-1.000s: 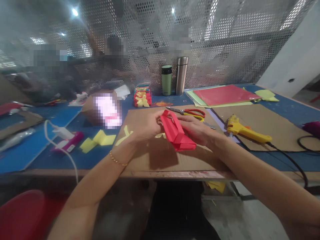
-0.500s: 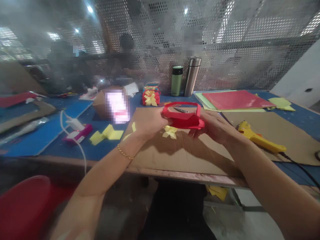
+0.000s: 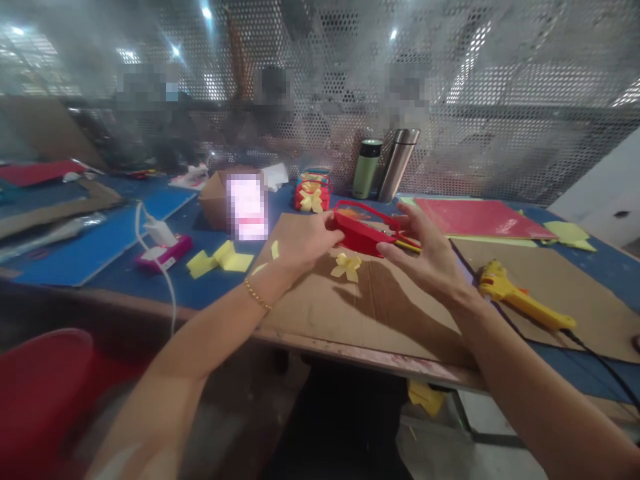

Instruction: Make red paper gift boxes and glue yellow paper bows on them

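My left hand point(image 3: 313, 235) pinches the left end of a small red paper basket point(image 3: 364, 235) with a looped strip handle, raised over a cardboard sheet point(image 3: 320, 307). At the basket's right end is my right hand point(image 3: 425, 247), its thumb and fingers spread wide. The thumb tip is at the lower right corner; whether it touches cannot be made out. Just below the basket, a yellow paper bow point(image 3: 347, 267) lies on the cardboard. Behind the basket, scissors with yellow handles point(image 3: 410, 245) are partly hidden by my right hand.
A yellow glue gun point(image 3: 525, 297) with a black cord lies to the right, near red sheets point(image 3: 480, 219). Yellow paper pieces point(image 3: 233, 257), a purple power strip point(image 3: 165, 255) and a lit phone point(image 3: 247, 207) are left. Red baskets with bows point(image 3: 313, 193) and two flasks point(image 3: 367, 170) stand behind.
My right hand has opened from its grip on the basket's right end, fingers spreading. The basket has tilted, with its right end lower. The camera view has shifted slightly.
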A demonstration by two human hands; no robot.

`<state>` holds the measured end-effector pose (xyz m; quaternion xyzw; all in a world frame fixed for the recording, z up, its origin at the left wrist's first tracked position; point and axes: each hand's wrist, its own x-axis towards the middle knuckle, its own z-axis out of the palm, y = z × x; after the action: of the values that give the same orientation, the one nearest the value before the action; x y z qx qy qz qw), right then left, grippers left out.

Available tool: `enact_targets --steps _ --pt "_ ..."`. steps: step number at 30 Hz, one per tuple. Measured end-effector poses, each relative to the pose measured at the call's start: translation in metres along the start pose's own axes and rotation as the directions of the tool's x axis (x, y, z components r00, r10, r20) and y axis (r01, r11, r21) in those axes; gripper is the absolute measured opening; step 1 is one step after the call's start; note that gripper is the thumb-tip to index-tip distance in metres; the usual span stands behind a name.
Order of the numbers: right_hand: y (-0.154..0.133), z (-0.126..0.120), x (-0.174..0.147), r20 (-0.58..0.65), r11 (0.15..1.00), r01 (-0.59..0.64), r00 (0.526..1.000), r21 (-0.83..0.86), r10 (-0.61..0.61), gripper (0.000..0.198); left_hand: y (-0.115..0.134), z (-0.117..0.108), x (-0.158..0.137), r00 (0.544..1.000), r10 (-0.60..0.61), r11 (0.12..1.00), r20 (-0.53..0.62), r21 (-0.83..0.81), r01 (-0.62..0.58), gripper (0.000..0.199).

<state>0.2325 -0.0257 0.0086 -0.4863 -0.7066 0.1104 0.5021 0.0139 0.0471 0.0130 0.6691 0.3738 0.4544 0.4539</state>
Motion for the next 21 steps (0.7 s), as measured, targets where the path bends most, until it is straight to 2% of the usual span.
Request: enact_targets --steps 3,7,10,16,21 --pt "0.001 0.009 0.003 0.052 0.989 0.086 0.995 -0.117 -0.08 0.086 0.011 0.006 -0.006 0.997 0.065 0.994 0.029 0.088 -0.068 0.023" --pt "-0.002 0.021 0.004 0.016 0.951 0.151 0.988 -0.271 -0.152 0.067 0.015 0.011 -0.009 0.994 0.104 0.983 0.045 0.147 -0.11 0.018" --pt "-0.004 0.026 0.0 -0.005 0.921 0.192 0.979 -0.339 -0.205 0.058 0.011 0.012 -0.008 0.996 0.067 0.987 0.061 0.14 -0.075 0.015" --pt "-0.006 0.029 -0.004 0.002 0.907 0.216 0.973 -0.361 -0.23 0.058 0.004 0.014 -0.007 0.997 -0.031 0.991 0.067 0.131 0.022 0.016" --pt "-0.007 0.031 -0.004 0.017 0.908 0.22 0.973 -0.356 -0.229 0.052 0.013 0.016 -0.011 0.998 -0.067 0.986 0.008 0.155 0.065 0.018"
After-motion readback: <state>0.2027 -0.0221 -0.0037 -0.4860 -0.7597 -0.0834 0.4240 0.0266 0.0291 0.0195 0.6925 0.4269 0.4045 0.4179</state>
